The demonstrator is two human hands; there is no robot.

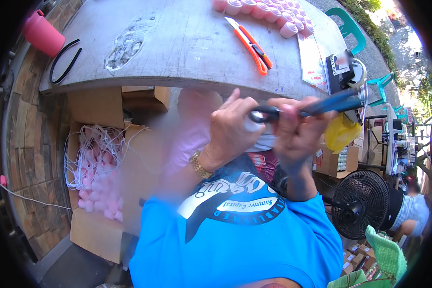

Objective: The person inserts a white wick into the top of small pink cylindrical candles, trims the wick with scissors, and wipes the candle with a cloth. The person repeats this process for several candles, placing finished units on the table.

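My left hand [233, 126], with a gold watch at its wrist, is closed around one end of a long black object [266, 114], where a round loop shows. Closed on the same object is my right hand [296, 132], which is smeared by motion. Two dark bars extend from it to the right; their blur hides what kind of thing it is. Both hands are held over my lap, just off the near edge of the grey table [177, 53]. An orange utility knife [252, 47] lies on the tabletop beyond them, its blade showing.
Small pink rolls [273, 14] stand in rows at the far side. A pink tumbler [43, 33] and a black curved band [65, 62] are at the left. A cardboard box [98, 235] holds pink pieces and white strings. A black fan [360, 204] stands at right.
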